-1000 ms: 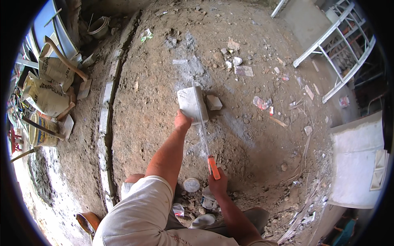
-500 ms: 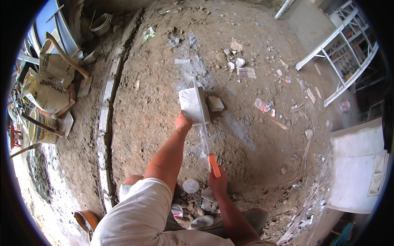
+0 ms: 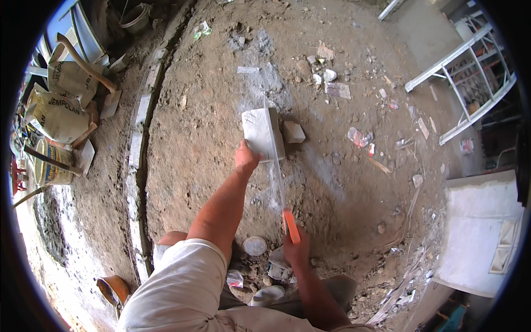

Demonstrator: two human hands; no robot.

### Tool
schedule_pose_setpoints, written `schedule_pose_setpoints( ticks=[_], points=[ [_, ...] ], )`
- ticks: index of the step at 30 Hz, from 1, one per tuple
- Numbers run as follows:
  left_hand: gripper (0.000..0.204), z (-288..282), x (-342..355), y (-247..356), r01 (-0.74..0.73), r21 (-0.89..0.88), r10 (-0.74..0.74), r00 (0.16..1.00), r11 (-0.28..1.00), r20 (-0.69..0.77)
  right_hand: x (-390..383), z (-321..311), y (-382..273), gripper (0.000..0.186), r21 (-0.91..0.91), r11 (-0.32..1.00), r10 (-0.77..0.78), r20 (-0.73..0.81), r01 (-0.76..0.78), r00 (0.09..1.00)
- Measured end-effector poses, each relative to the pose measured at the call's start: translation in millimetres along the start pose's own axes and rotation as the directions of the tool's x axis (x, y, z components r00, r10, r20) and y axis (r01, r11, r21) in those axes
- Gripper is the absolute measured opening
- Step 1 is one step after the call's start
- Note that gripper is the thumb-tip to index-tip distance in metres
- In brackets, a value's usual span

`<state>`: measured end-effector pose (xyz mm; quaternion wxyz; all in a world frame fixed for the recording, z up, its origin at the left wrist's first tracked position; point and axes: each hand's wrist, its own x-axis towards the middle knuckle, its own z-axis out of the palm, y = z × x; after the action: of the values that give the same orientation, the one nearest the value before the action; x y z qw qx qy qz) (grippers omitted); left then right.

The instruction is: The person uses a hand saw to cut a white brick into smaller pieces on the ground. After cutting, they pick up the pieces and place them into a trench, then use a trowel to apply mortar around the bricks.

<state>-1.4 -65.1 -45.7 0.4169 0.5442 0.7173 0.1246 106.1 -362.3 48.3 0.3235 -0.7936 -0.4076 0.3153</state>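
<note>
A pale grey block [image 3: 259, 134] lies on the dirt ground in the middle of the head view. My left hand [image 3: 245, 159] presses on its near edge and steadies it. My right hand [image 3: 296, 250] grips the orange handle of a hand saw [image 3: 278, 176], whose long thin blade runs up across the right part of the block. A smaller cut piece of block [image 3: 293, 131] lies just right of the blade. Pale dust covers the ground around the block.
A row of pale blocks [image 3: 138, 144] runs along a trench at the left. Sacks [image 3: 55, 113] and a bucket [image 3: 51, 167] stand at the far left. A white ladder [image 3: 462, 83] lies at the upper right, a white panel [image 3: 478, 232] at the right. Rubble and scraps are scattered about.
The saw has slid a little along the cut in the block. My left hand stays on the block, and the view has shifted slightly.
</note>
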Motion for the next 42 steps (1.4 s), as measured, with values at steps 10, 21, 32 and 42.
schedule_pose_setpoints(
  ticks=[10,21,32,42],
  points=[
    [0.084,-6,2,-2,0.014,0.017,-0.014,1.0,1.0,0.005,11,19,23,0.029,-0.058,0.997,0.046,0.038,-0.044,0.998],
    [0.091,-1,9,2,-0.009,0.074,0.005,0.999,0.997,0.049,66,32,-4,0.012,0.002,1.0,0.013,-0.004,-0.013,1.0],
    [0.109,-5,8,23,-0.068,0.125,0.058,0.995,0.99,0.081,50,30,38,0.013,-0.052,0.996,-0.078,-0.087,0.074,0.993],
    [0.109,-17,6,28,-0.07,0.166,0.048,0.99,0.984,0.133,90,29,-8,0.017,-0.104,0.973,-0.213,-0.069,0.205,0.975]
  ],
)
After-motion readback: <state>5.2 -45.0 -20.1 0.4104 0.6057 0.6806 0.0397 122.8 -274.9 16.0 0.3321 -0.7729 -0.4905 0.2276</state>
